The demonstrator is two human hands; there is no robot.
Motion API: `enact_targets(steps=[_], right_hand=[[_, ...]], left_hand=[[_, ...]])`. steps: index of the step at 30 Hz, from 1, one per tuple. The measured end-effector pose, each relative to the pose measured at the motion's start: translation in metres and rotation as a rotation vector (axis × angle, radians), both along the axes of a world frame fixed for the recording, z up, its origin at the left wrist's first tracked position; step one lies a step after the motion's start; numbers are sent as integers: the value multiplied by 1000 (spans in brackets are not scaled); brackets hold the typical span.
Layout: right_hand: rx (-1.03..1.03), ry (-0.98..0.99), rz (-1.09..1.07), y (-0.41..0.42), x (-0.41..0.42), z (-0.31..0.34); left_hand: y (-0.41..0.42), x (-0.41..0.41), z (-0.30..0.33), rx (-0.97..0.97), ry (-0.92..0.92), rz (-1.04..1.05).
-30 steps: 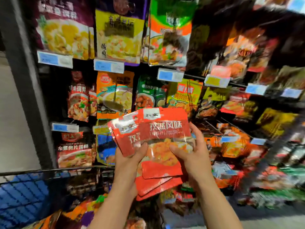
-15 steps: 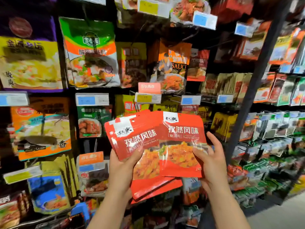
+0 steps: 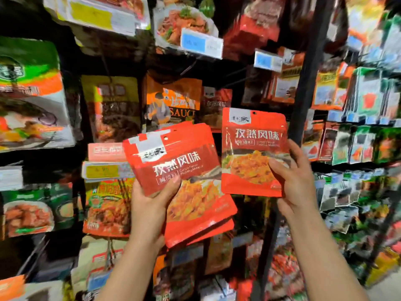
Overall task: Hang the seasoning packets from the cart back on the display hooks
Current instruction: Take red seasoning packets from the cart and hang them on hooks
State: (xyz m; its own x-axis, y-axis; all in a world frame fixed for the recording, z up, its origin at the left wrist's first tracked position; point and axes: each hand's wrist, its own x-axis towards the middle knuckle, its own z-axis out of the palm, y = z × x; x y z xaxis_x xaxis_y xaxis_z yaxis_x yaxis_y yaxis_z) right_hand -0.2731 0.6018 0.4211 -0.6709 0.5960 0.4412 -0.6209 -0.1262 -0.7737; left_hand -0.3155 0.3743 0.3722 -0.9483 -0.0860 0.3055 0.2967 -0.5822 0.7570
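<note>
My left hand (image 3: 149, 205) grips a fanned stack of red seasoning packets (image 3: 182, 170) by its lower left edge, thumb on the front. My right hand (image 3: 295, 181) holds a single red seasoning packet (image 3: 252, 148) upright by its right edge, apart from the stack and a little higher. Each packet has a small hang hole near its top. Behind the single packet, matching red packets (image 3: 217, 103) hang on a display hook in the rack. The cart is out of view.
Hanging packets fill the rack: a green-and-orange one (image 3: 28, 92) at left, an orange sauce pouch (image 3: 171, 101) in the middle. Price tags (image 3: 201, 43) stick out on hook ends above. A dark upright post (image 3: 308, 68) splits the rack just right of my right hand.
The right hand has pulled one packet off the stack and lifted it up and to the right. The view has swung up and right along the rack; the cart has dropped out of sight.
</note>
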Motion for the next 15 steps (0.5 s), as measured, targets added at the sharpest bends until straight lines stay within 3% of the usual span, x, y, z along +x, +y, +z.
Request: enact_targets(steps=[8,15], right_hand=[[-16,112,-1,43,-71,69],[-17,133,48,64,-119,92]], left_hand=[[44,-63,42,97,112,-8],[64,-101,61,117,143,-53]])
